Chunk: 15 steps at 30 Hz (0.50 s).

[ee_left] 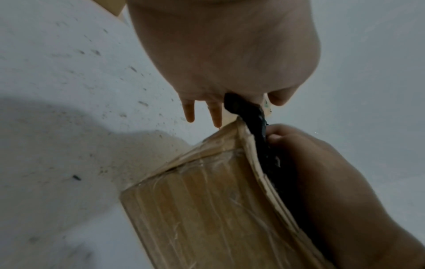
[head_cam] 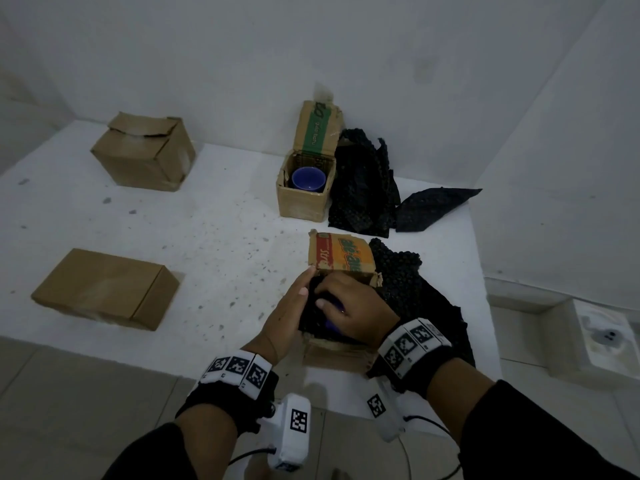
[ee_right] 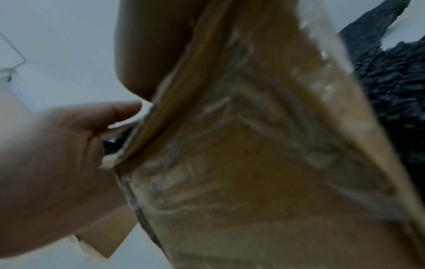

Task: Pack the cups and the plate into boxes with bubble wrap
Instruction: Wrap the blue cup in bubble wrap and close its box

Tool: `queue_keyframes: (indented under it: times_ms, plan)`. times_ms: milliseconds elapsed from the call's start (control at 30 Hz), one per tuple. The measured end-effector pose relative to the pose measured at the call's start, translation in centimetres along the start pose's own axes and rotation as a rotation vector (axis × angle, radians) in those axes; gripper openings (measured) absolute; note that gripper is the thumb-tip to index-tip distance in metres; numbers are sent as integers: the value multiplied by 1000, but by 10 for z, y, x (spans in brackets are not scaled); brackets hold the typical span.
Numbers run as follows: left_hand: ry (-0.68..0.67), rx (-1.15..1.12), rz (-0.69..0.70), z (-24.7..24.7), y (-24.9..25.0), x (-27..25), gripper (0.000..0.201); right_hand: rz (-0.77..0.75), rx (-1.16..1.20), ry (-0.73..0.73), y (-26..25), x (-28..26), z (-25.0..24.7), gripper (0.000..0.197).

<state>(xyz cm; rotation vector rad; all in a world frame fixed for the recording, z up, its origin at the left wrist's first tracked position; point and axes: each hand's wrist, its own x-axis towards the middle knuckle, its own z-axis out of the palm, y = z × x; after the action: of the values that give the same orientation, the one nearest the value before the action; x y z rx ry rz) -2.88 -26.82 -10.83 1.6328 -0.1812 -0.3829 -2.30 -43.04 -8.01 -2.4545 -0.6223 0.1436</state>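
A small open cardboard box (head_cam: 341, 351) stands at the table's front edge, its printed flap (head_cam: 343, 254) raised behind. Inside it sits a purple cup (head_cam: 334, 313) swathed in black bubble wrap (head_cam: 311, 306). My right hand (head_cam: 346, 306) grips the wrapped cup from above, fingers curled. My left hand (head_cam: 294, 306) lies with straight fingers against the bundle's left side. In the left wrist view the black wrap (ee_left: 255, 131) rises above the box (ee_left: 195, 209) between both hands. The right wrist view shows the taped box wall (ee_right: 253, 163). A blue cup (head_cam: 306, 178) sits in a second open box (head_cam: 301, 206).
More black bubble wrap is piled right of the far box (head_cam: 363, 188) and spreads right of the near box (head_cam: 415, 296). Two closed cardboard boxes stand on the left, one at the back (head_cam: 145, 154) and one nearer (head_cam: 104, 289). The white table (head_cam: 207, 220) backs onto walls.
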Motion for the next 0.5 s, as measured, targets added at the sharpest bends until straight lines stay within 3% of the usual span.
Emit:
queue_keyframes:
  times_ms: [133,267,367,433,500]
  plan:
    - [-35,-45,-33,3,11,-2,44,-180,-259,-203,0,0,14,34]
    - [-15,-48,-17,2,3,0,43,-121,-404,-286,-3,11,14,48]
    - [-11,5,-4,3,-5,1,42,-43,-523,-400,-11,19,10,35]
    - [-9,28,5,3,-6,1,48,-15,-469,-331,-15,19,11,29]
    - [-8,19,14,2,-6,1,49,12,-396,-140,-14,13,15,28]
